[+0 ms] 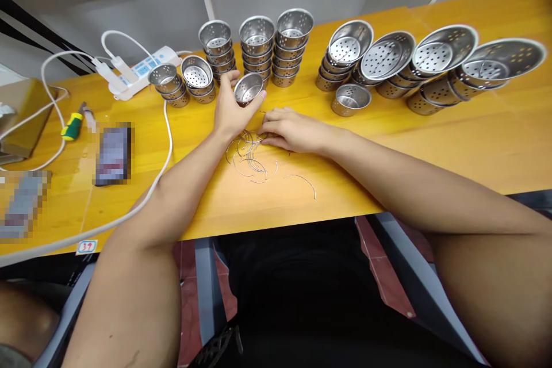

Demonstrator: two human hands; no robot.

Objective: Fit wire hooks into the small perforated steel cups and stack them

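Note:
My left hand (230, 104) is wrapped round a small perforated metal cup (250, 89), its open mouth tilted up toward me. The thumb lies at the cup's right side and the fingers pass behind it. Just right of it, my right hand (288, 129) is closed, thumb and fingertips pinched on a thin curved wire (261, 137) at the top of a loose pile. Several more bent wires (254, 162) lie tangled below the fingers. One separate wire (307, 181) rests to the right, nearer the table's front edge.
Stacks of perforated cups (294, 40) line the back, with leaning stacks (444, 60) at right and a single cup (351, 100) before them. Left are a power strip (142, 72), a white cable (169, 138), a screwdriver (72, 125) and two blurred phone-like objects (112, 155). Another person's leg shows lower left.

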